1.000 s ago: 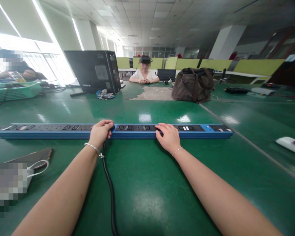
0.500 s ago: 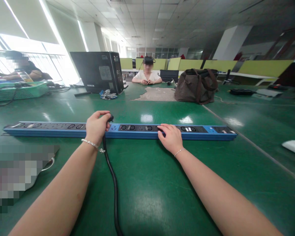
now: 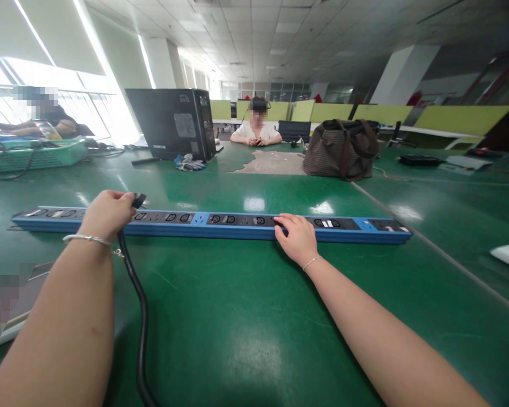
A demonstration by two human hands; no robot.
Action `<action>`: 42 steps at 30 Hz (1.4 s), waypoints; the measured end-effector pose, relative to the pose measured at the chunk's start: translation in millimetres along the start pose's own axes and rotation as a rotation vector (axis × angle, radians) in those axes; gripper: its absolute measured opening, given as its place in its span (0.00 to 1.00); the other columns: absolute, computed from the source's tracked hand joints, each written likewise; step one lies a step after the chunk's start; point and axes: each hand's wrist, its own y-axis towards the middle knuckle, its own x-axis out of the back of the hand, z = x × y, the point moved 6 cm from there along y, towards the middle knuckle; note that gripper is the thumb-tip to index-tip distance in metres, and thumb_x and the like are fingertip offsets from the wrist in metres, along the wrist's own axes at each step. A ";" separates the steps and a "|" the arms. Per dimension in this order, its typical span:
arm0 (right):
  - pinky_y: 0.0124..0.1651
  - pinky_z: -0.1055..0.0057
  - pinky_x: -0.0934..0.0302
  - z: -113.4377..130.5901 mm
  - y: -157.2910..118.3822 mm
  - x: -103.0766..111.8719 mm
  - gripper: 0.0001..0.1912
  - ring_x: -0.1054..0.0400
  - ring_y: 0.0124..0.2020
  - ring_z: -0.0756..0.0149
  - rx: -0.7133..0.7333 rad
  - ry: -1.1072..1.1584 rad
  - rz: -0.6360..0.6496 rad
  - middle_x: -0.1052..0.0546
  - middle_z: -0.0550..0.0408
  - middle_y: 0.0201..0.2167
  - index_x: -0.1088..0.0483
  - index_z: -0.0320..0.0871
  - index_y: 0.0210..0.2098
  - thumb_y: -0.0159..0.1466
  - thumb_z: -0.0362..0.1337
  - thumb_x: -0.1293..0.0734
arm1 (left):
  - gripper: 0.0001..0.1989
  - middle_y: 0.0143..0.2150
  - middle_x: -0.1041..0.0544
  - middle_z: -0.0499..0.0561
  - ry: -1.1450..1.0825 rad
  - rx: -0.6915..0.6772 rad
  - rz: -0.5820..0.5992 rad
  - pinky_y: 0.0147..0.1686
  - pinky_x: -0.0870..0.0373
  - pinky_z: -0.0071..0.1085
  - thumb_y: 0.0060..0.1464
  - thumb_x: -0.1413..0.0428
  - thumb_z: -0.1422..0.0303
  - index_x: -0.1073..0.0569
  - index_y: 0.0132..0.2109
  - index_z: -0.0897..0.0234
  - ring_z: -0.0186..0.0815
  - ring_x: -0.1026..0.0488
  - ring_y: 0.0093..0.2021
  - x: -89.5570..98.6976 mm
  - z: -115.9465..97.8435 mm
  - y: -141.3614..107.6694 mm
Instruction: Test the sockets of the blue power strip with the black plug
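A long blue power strip (image 3: 229,230) with black socket sections lies across the green table in front of me. My left hand (image 3: 106,216) pinches a black plug (image 3: 139,200) above the strip's left part. From below that hand a thick black cord (image 3: 141,311) hangs down and runs towards me over the table. The plug is apart from the sockets, and its front end points right. My right hand (image 3: 297,239) holds the strip right of its middle, fingers bent over the top and thumb at the near side. Those fingers hide a few sockets.
Behind the strip stand a black computer case (image 3: 169,124), a pair of gloves (image 3: 189,163) and a brown bag (image 3: 339,150). A green basket (image 3: 38,155) with cables is at the far left. One person (image 3: 257,127) sits opposite, another at the left.
My left hand has moved left along the strip with the plug, and the cord has shifted left with it. My right hand stays in the same place on the strip.
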 end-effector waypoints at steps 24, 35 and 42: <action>0.52 0.59 0.46 -0.9 -0.5 0.1 0.15 0.37 0.49 0.58 -0.006 0.014 0.000 0.26 0.56 0.48 0.26 0.48 0.43 0.61 0.41 0.41 | 0.23 0.47 0.26 0.59 0.343 -0.038 0.098 0.45 0.36 0.40 0.52 0.58 0.53 0.29 0.48 0.58 0.48 0.30 0.47 -30.6 10.5 13.6; 0.52 0.58 0.46 -0.6 0.0 0.0 0.16 0.37 0.49 0.58 -0.012 0.017 0.012 0.26 0.55 0.48 0.26 0.48 0.43 0.61 0.41 0.41 | 0.23 0.46 0.25 0.58 0.483 -0.125 0.233 0.42 0.35 0.39 0.51 0.57 0.52 0.29 0.48 0.57 0.48 0.29 0.45 -37.3 9.3 26.7; 0.52 0.58 0.46 -0.5 0.2 0.1 0.16 0.38 0.49 0.57 -0.009 0.018 0.007 0.26 0.55 0.48 0.26 0.48 0.43 0.61 0.41 0.41 | 0.24 0.47 0.25 0.61 0.463 -0.119 0.183 0.42 0.34 0.42 0.53 0.59 0.53 0.31 0.50 0.58 0.51 0.29 0.46 -40.3 7.9 8.5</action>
